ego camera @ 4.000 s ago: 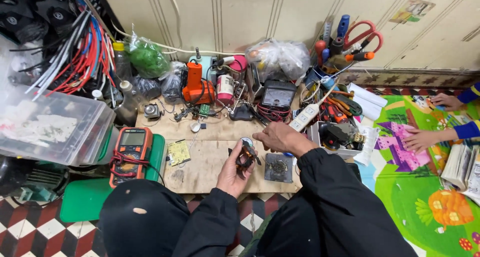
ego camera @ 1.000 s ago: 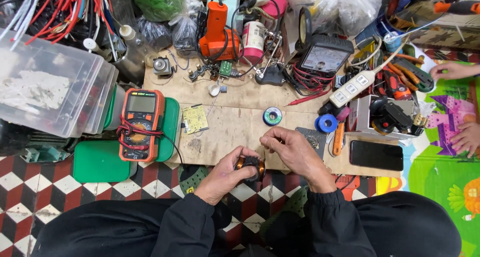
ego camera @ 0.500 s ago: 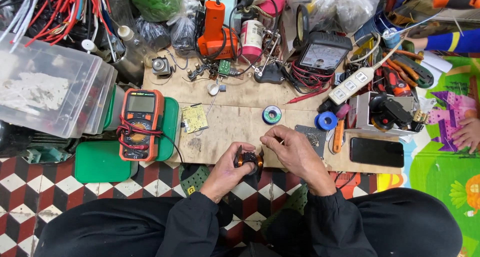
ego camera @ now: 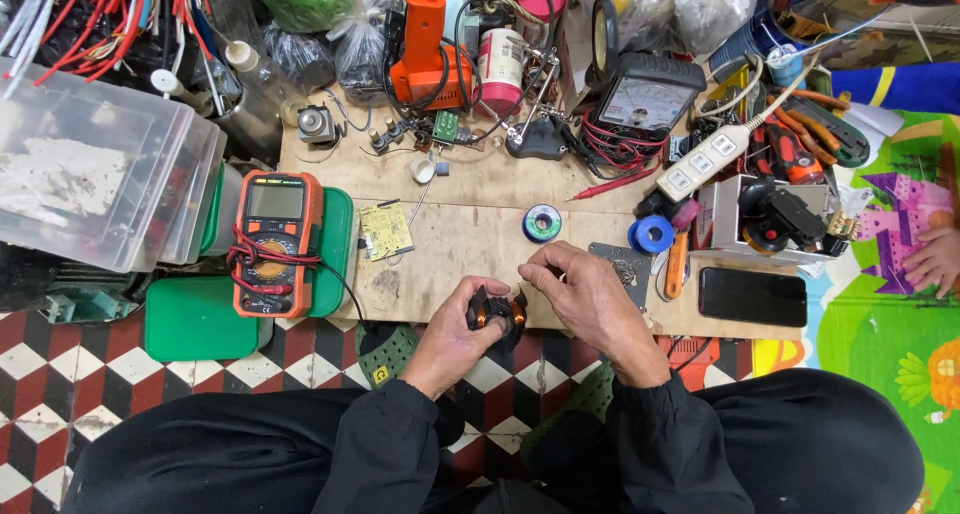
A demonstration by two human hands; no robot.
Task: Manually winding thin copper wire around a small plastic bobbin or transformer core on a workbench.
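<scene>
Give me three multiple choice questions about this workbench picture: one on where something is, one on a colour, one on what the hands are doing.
1. Where does the multimeter lie?
A. on a green lid
B. on the phone
C. inside the clear bin

2. What colour is the tape roll beside the power strip?
A. yellow
B. blue
C. white

3. How is the small black and copper part held?
A. lying loose on the board
B. gripped in the left hand, right fingers at it
C. clamped in a vise

Answers:
1 A, the green lid shows under it.
2 B, the roll is plainly blue.
3 B, the left hand grips it and the right hand pinches at its edge.
</scene>
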